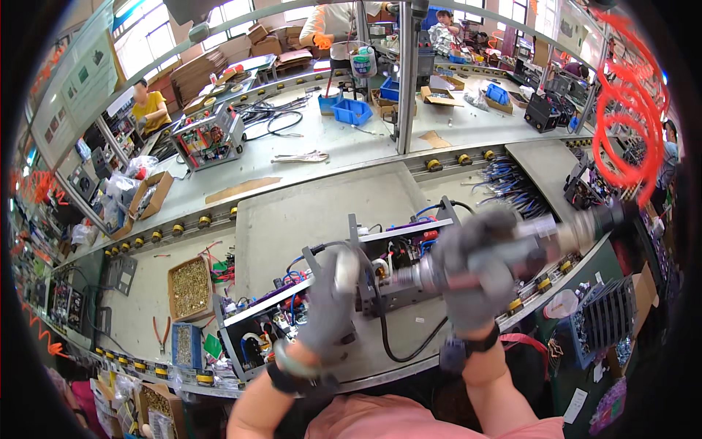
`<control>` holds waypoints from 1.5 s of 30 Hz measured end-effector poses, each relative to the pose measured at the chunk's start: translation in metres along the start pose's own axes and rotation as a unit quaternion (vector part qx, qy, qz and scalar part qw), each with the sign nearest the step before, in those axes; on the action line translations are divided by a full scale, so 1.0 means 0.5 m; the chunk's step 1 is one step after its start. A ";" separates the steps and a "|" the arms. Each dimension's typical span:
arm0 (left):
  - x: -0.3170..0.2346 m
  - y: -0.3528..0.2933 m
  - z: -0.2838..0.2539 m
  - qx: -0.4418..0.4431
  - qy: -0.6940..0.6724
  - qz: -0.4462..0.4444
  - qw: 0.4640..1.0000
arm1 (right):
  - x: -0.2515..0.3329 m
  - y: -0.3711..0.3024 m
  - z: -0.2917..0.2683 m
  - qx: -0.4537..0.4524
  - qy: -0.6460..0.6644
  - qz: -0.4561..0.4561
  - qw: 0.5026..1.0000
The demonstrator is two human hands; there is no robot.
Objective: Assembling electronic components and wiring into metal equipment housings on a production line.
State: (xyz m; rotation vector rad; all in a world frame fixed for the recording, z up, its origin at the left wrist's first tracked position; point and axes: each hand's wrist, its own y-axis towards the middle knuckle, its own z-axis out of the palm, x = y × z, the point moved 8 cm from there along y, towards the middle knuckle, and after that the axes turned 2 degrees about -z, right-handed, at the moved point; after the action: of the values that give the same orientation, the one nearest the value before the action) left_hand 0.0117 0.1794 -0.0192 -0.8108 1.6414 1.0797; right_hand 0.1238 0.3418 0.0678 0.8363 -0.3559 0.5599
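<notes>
My right hand, in a grey glove, is wrapped round a power driver, smeared by motion. The driver's tip points left at the end panel of an open electronic unit with coloured wires and parts inside. My left hand, also gloved in grey, is beside that panel, between this unit and a second open unit. Its fingers are blurred, so whether they grip anything is unclear. A thick black cable loops down from the panel between my hands.
Left on the bench are a carton of small brass-coloured parts, red-handled pliers and a blue bin. Several blue-and-black cables lie back right. A red coiled air hose hangs at right. Other people are across the line.
</notes>
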 end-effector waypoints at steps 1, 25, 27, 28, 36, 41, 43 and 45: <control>-0.029 0.046 -0.023 -0.055 0.196 0.114 0.972 | -0.027 0.017 -0.012 -0.034 0.002 0.048 0.998; 0.135 0.132 0.020 0.221 0.283 -0.110 0.927 | -0.301 0.117 -0.003 0.039 -0.213 0.183 0.959; 0.142 0.134 0.019 0.230 0.280 -0.124 0.924 | -0.301 0.120 0.016 0.080 -0.234 0.145 0.958; 0.150 0.134 0.019 0.244 0.288 -0.141 0.915 | -0.305 0.120 0.020 0.081 -0.234 0.145 0.958; 0.181 0.151 0.026 0.358 0.159 -0.147 0.908 | -0.343 0.137 0.047 0.123 -0.331 0.125 0.927; 0.173 0.152 0.029 0.373 0.179 -0.122 0.902 | -0.355 0.140 0.021 0.097 -0.313 0.179 0.927; 0.174 0.146 0.023 0.373 0.193 -0.157 0.894 | -0.358 0.138 0.014 0.092 -0.291 0.196 0.932; 0.167 0.141 0.019 0.368 0.189 -0.176 0.893 | -0.357 0.134 0.022 0.100 -0.270 0.198 0.937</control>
State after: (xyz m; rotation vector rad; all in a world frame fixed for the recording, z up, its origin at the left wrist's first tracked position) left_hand -0.0723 0.2139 -0.0807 -0.7735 1.9272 -0.0013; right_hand -0.0599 0.3116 0.0244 1.1229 -1.0011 0.7425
